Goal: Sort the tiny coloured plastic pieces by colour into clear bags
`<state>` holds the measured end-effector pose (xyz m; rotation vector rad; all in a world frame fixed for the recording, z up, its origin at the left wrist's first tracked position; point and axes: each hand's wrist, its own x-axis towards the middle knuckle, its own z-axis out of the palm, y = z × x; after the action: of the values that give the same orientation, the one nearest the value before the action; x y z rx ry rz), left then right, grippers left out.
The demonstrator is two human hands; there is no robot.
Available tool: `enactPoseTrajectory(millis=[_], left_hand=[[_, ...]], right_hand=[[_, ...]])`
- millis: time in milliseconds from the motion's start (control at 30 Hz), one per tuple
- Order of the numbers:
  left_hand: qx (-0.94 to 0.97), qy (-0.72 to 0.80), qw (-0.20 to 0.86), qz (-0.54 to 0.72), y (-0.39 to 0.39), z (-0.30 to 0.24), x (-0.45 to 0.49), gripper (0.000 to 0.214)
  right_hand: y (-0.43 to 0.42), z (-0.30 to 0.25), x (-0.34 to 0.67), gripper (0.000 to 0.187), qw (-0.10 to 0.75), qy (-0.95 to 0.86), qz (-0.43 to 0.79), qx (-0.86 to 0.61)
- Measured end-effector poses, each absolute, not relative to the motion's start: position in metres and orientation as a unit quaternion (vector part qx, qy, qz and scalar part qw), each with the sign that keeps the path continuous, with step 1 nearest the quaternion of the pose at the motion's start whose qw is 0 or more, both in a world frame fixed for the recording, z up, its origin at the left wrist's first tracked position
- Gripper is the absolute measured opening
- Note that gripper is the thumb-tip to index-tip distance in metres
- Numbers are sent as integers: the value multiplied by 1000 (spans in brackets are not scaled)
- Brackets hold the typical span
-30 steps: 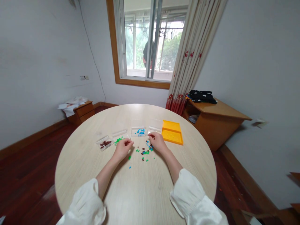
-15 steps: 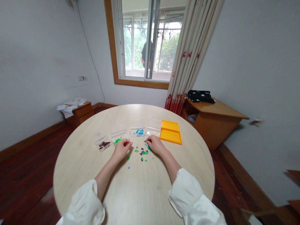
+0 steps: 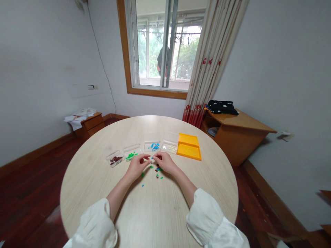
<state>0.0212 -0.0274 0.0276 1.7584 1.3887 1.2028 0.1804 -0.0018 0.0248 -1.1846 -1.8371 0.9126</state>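
Note:
Both hands are close together over loose toy bricks on a round table. My right hand (image 3: 165, 162) pinches a small blue brick (image 3: 152, 157) between thumb and fingertips. Facing it from the left, my left hand (image 3: 138, 167) has its thumb and forefinger slightly apart, with nothing visible between them. Small green bricks (image 3: 161, 177) and brown bricks (image 3: 157, 176) lie scattered below the hands; the right hand hides part of the pile. A single blue brick (image 3: 143, 185) rests nearer to me.
Along the far side stand clear boxes with brown pieces (image 3: 116, 159), green pieces (image 3: 131, 156), blue pieces (image 3: 155, 146) and cream pieces (image 3: 171, 148). To their right lies an opened yellow case (image 3: 189, 151). A wooden desk (image 3: 245, 122) stands beyond the table at right.
My right hand has moved left from the pile's right side, now with a blue brick in its fingertips. My left hand has shifted slightly right, its fingers parting a little.

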Motion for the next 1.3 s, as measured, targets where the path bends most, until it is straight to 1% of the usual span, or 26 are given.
enactPoseTrajectory(millis=[167,233,333,533,700,767,867,967,1100,1167,1233,1300], left_hand=[[679,505,281,454,-28,27,22,21],[680,505,273,455,-28,27,21,18],[680,512,263,454,-28,27,20,18],[673,516,248,467,-26,25,20,15],[655,527,260,475,-24,23,20,21],[653,524,265,478,-24,23,19,23],[652,524,262,481,-24,23,19,22],[651,527,259,481,-26,25,19,20],[650,527,260,481,-27,26,20,22],[643,530,257,490,-26,26,19,23],[635,534,256,496,-25,24,18,23],[632,536,257,497,-25,23,17,24]], right_hand=[[-8,24,175,19,374,-679,459,-435],[-8,23,175,22,374,-670,478,-429],[-4,20,176,24,390,-676,461,-421],[2,14,176,19,417,-678,429,-428],[-2,18,177,19,438,-677,442,-393],[-5,21,177,24,435,-686,452,-368],[-10,25,177,28,407,-713,453,-347],[-12,25,176,27,390,-728,439,-353],[-10,26,175,25,404,-716,420,-385],[-6,28,176,25,427,-711,376,-414],[-2,29,178,28,442,-718,307,-442],[2,28,179,36,424,-731,240,-478]])
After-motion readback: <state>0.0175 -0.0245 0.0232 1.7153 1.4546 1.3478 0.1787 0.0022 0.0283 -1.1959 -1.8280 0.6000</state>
